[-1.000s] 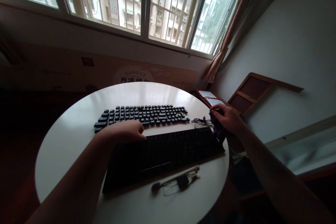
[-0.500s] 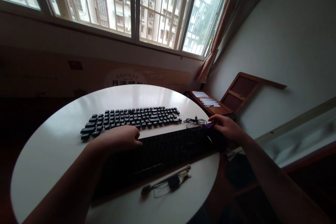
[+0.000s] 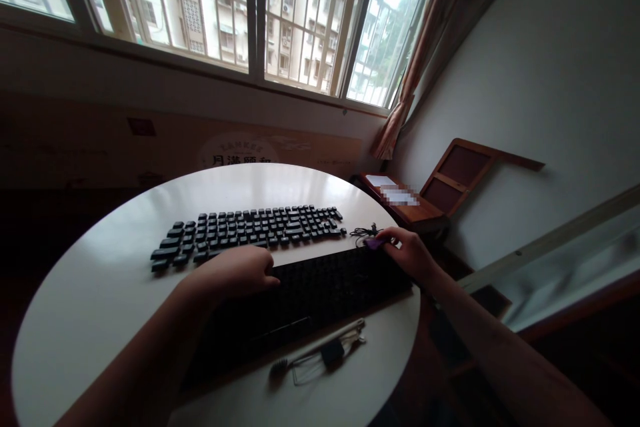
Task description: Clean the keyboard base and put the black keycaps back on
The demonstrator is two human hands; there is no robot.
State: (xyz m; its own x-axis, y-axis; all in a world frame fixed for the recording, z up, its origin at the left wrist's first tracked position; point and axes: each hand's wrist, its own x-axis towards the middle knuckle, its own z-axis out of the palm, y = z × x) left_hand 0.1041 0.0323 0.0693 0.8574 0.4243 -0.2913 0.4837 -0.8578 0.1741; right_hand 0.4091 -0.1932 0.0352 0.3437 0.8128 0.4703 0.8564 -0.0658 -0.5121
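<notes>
Left hand (image 3: 240, 272) rests knuckles-up on the far left edge of the black keyboard base (image 3: 320, 293), fingers curled into a loose fist. Right hand (image 3: 407, 251), forearm stretched forward, pinches a purple cloth (image 3: 373, 243) in narrow fingers at the base's far right corner on the bench (image 3: 100, 293).

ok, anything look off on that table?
Keyboard is stripped: its keycaps lie in rows on the table behind it. Right hand holds a purple cloth at its far right corner; left hand rests on it. Nothing spilled or broken.
</notes>
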